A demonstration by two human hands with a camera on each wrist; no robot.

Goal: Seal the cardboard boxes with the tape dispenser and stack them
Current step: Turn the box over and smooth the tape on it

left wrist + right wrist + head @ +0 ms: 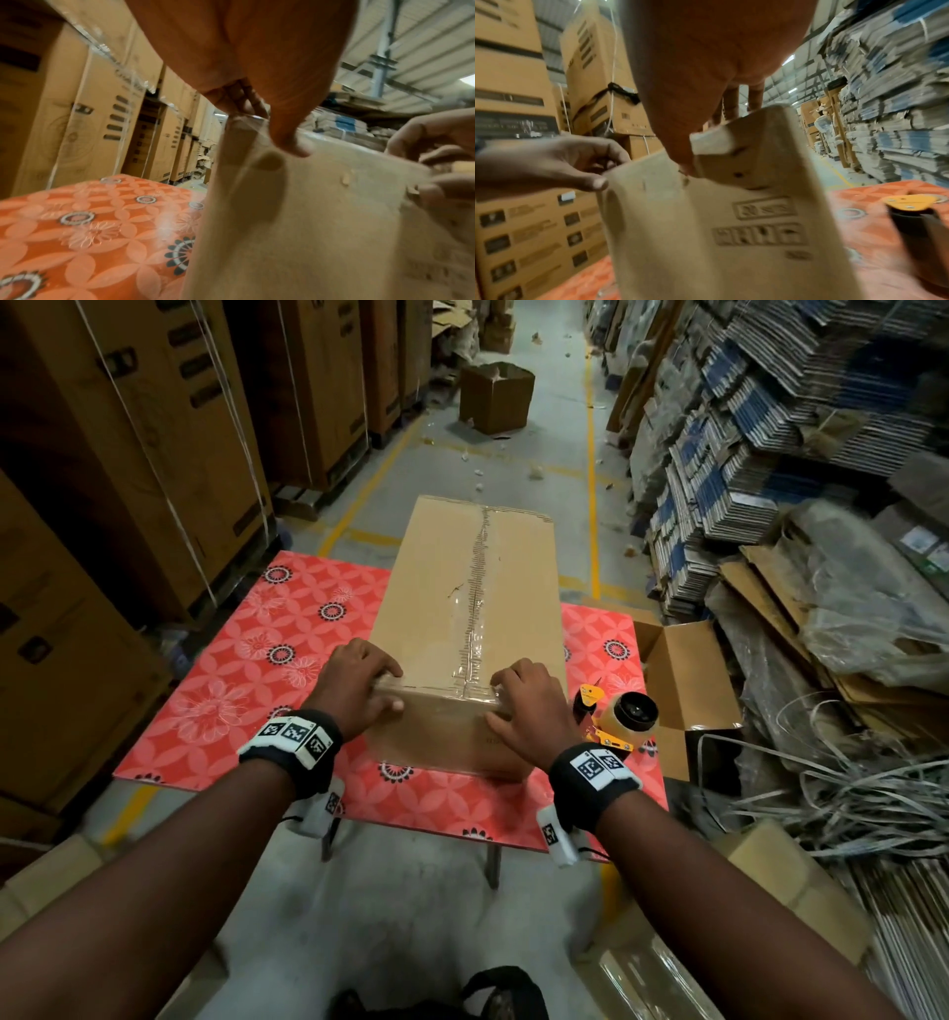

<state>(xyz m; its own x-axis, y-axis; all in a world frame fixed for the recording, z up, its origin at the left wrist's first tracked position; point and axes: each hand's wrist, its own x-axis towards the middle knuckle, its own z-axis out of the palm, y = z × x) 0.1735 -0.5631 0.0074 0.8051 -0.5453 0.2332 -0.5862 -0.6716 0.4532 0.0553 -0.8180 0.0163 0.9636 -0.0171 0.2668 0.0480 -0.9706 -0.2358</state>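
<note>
Both hands are curling over the cardboard box (464, 629)'s near edge: left hand (359, 683), right hand (529, 706); the right is hiding part of the tape dispenser (619, 719) on the tabletop (246, 670).

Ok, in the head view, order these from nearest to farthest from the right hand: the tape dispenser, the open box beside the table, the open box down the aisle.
From the right hand, which grips the box on the table:
1. tape dispenser, just to its right on the table.
2. open box beside the table, farther right, past the table edge.
3. open box down the aisle, far ahead on the floor.
</note>
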